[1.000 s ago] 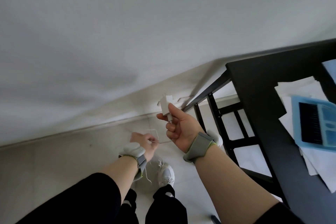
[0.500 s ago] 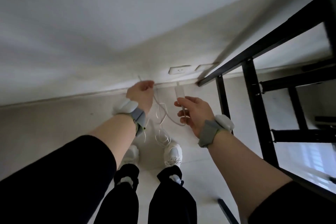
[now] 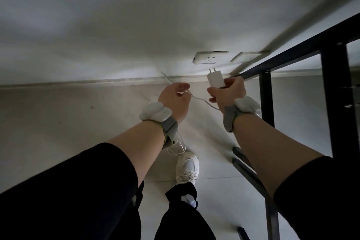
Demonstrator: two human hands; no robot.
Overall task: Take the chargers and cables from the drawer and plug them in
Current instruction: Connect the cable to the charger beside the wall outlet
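Nearest, black trouser legs and one white shoe (image 3: 187, 167) on the pale floor (image 3: 58, 122). Black sleeves pushed up on both forearms, a grey strap with a white pod on each wrist. Loops of thin white cable (image 3: 200, 100) hanging below the left wrist, running up through the left hand (image 3: 175, 97) and across to the right. Left hand closed around the cable, one end poking out past the fingers toward the wall. Right hand (image 3: 228, 91) clenched around the lower half of a white charger (image 3: 215, 80), two prongs up, aimed at the wall. Charger held in the air just below a white socket (image 3: 210, 58), not touching it. Second white plate (image 3: 245, 56) just right of the socket. Black metal frame (image 3: 331, 87) at right, beside the right hand.
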